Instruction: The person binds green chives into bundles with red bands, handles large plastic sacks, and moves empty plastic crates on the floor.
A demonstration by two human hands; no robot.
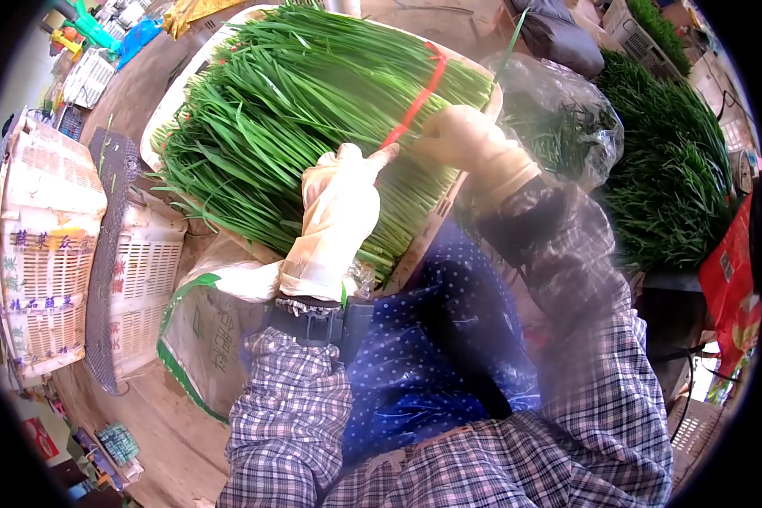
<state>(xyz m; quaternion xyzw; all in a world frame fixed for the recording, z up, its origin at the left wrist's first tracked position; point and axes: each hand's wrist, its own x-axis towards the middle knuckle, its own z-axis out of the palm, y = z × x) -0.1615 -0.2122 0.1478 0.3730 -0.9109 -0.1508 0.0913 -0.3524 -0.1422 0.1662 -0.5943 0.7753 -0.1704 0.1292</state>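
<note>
A thick bundle of long green leaves that look like garlic chives (288, 110) lies in a pale plastic crate (157, 118). A red band (427, 89) crosses the bundle near its stem end. My left hand (334, 203), in a pale glove, rests on the leaves, a fingertip and thumb closed at the band's lower end. Just to the right, my right hand (461, 144), also gloved and slightly blurred, is closed in a fist over the stems by the crate's edge. What its fingers hold is hidden.
White plastic crates (46, 254) stand on the left. A green-edged sack (203, 330) is below the chive crate. Right of my hand are a clear plastic bag (567, 118) and a large heap of greens (665, 178). A red bag (728, 271) hangs at far right.
</note>
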